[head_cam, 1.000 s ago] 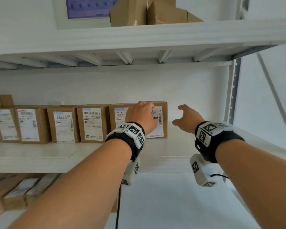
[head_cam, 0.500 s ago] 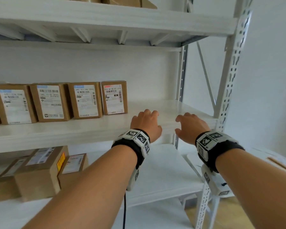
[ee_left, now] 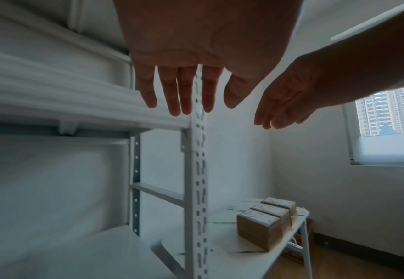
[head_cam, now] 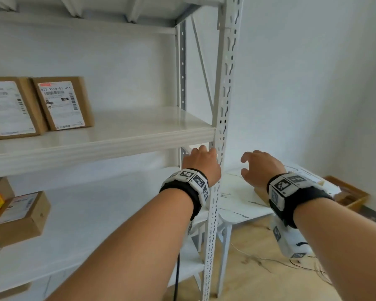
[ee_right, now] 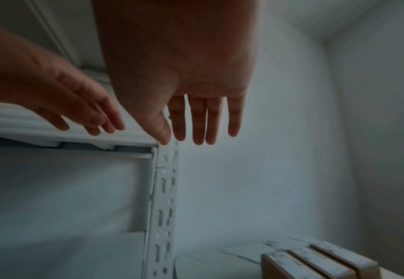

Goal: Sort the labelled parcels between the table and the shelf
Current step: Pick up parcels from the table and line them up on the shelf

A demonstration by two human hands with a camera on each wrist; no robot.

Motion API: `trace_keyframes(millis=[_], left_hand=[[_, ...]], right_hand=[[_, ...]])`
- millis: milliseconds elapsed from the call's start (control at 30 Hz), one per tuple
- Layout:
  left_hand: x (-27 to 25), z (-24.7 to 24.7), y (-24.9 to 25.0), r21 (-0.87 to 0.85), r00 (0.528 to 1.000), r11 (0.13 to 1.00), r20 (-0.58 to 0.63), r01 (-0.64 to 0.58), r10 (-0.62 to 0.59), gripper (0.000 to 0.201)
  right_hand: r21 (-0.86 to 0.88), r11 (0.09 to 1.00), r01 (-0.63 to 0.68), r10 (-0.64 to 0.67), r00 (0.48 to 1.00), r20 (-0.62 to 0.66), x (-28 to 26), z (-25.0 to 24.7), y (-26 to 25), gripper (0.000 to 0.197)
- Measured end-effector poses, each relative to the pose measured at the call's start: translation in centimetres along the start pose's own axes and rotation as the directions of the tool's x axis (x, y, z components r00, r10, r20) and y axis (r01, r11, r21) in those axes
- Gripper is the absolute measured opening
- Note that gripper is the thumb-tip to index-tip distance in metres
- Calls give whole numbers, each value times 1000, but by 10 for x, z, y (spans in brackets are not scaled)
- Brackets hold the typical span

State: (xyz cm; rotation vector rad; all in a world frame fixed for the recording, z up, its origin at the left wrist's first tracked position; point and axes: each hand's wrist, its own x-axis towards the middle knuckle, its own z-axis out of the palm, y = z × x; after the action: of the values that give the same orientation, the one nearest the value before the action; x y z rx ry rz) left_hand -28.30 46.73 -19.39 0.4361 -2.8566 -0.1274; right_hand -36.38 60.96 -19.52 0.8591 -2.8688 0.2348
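Brown parcels with white labels stand upright on the middle shelf board [head_cam: 126, 135]; the rightmost parcel [head_cam: 62, 105] has a red-topped label, and another [head_cam: 10, 109] stands left of it. Three more parcels [ee_left: 266, 220] stand in a row on the white table [head_cam: 237, 205] right of the shelf, also in the right wrist view [ee_right: 320, 263]. My left hand [head_cam: 201, 162] hangs just below the shelf board's right end, in front of the post. My right hand [head_cam: 258, 166] is beside it, above the table. Both hands [ee_left: 184, 90] [ee_right: 196, 117] are empty with straight, relaxed fingers.
The shelf's white slotted upright post [head_cam: 223, 101] stands between my hands. The lower shelf holds a small parcel [head_cam: 20, 216] at the left. A wooden crate [head_cam: 348, 196] and loose cables [head_cam: 269, 261] lie on the floor by the wall. A window [ee_left: 387, 113] is at the right.
My left hand has let go of the rightmost shelf parcel. Both hands have drawn back, down and to the right, past the shelf's edge, and my view has swung right toward the table.
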Motion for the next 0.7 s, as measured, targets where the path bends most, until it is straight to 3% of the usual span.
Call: trace_keyframes(millis=[267, 400, 567, 700], left_hand=[[49, 86, 114, -66, 997, 998, 78, 10, -5, 41], [70, 131, 159, -102, 993, 994, 120, 35, -22, 40], [87, 178, 196, -144, 976, 986, 213, 79, -47, 38], [108, 207, 205, -185, 956, 975, 286, 124, -67, 37]], right_hand=[[91, 991, -100, 94, 993, 71, 20, 32, 125, 35], [54, 993, -107, 99, 988, 121, 25, 55, 170, 31], [109, 981, -158, 132, 968, 214, 39, 92, 211, 46], [122, 976, -178, 142, 955, 260, 59, 118, 232, 45]])
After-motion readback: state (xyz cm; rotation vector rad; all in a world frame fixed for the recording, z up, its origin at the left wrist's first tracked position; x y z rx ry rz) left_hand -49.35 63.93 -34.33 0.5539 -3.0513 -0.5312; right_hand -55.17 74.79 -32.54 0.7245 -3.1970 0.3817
